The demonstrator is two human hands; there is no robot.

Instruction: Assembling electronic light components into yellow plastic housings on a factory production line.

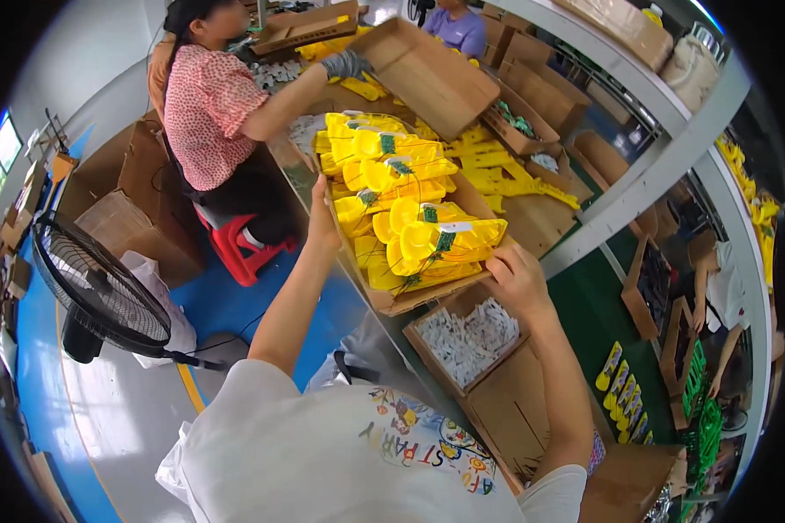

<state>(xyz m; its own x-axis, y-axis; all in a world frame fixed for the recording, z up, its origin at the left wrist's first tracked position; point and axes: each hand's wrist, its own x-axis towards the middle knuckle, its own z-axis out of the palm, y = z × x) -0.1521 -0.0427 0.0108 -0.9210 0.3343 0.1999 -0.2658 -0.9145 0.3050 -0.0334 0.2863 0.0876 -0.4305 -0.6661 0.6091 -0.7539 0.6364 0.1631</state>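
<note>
Between my two hands is a shallow cardboard box [414, 302] heaped with yellow plastic parts [410, 207]. Small green circuit boards [430, 213] and thin dark wires show on many of these parts. My left hand [324, 216] grips the box's left side, its fingers partly hidden behind the wall. At the right near corner, my right hand [516, 277] is closed on the edge, the fingers bent over it beside the yellow parts. The box is over the workbench, but whether it rests on it I cannot tell.
A seated co-worker [214, 113] reaches a gloved hand [344, 65] to a tilted cardboard box [427, 78]. Below my box stands a box of small white pieces [469, 342]. A grey shelf post [619, 209] slants at right; a black fan [100, 283] stands left.
</note>
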